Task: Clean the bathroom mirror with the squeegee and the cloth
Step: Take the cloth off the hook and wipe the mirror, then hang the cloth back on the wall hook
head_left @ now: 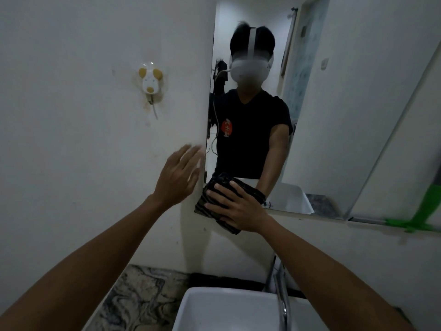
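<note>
The bathroom mirror (334, 115) hangs on the white wall and reflects a person in a black shirt. My right hand (238, 206) lies flat on a dark striped cloth (207, 206) and presses it against the mirror's lower left corner. My left hand (177, 175) is open with fingers spread, held against the wall right at the mirror's left edge. The green squeegee (410, 223) rests on the ledge under the mirror at the far right, its handle (367, 220) pointing left. Neither hand touches the squeegee.
A white basin (226, 314) sits below, with a chrome tap (282, 297) rising at its right side. A marbled countertop (138, 299) runs left of the basin. An animal-shaped wall hook (150, 82) is stuck on the wall at upper left.
</note>
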